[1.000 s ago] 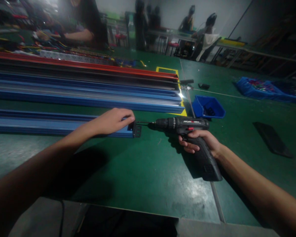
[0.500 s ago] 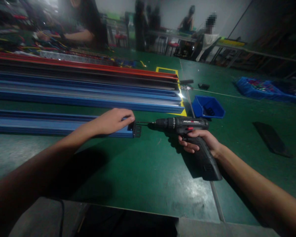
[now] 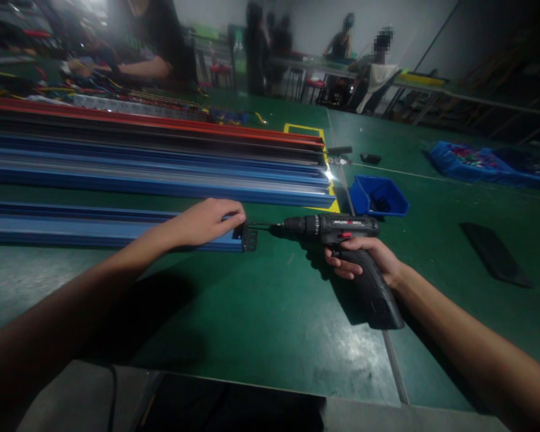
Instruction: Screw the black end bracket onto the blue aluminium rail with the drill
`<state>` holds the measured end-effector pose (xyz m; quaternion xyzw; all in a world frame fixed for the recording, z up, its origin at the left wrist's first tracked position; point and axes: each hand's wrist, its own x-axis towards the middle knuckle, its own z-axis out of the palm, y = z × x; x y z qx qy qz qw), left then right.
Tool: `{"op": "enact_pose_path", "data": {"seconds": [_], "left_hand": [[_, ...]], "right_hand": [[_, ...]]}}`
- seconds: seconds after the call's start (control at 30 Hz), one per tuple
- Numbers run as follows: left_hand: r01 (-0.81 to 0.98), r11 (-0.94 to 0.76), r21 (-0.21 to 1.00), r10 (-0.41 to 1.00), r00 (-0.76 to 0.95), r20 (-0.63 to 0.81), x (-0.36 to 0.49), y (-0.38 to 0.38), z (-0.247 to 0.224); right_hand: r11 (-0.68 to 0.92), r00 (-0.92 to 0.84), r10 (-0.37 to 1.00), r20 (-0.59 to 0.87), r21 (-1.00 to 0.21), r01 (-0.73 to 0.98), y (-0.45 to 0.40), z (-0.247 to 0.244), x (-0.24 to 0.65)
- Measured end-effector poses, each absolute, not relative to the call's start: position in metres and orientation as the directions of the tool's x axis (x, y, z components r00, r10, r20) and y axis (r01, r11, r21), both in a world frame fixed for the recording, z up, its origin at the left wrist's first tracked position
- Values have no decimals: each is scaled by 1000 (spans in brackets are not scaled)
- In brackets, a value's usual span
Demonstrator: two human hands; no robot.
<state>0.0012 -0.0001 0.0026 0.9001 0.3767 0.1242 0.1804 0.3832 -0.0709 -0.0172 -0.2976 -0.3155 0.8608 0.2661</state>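
My right hand is wrapped around the handle of a black cordless drill, its bit pointing left. The tip of the bit reaches the black slotted end piece on a blue metal rail. Over that same rail end lies my left hand, closed on it, with thumb and forefinger at the end piece. Its other fingers are hidden behind the rail. The rail lies flat on the green table, running off to the left.
Several more rails, blue, black and one red rail, lie parallel behind. A blue bin with dark parts stands past the drill. Farther right are a dark flat object and a blue tray. A person works across the table.
Both hands, the drill and the rail hold almost the same positions. The view has shifted very slightly, and the person across the table has moved their arms a little.
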Motion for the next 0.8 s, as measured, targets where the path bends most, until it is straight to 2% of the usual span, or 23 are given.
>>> {"op": "enact_pose_path", "data": {"seconds": [0.8], "left_hand": [[640,-651,408,724,684,83,1,0,2]], "right_hand": [[-673,-676,645,-355,-683,-283,-72,-17,383]]}}
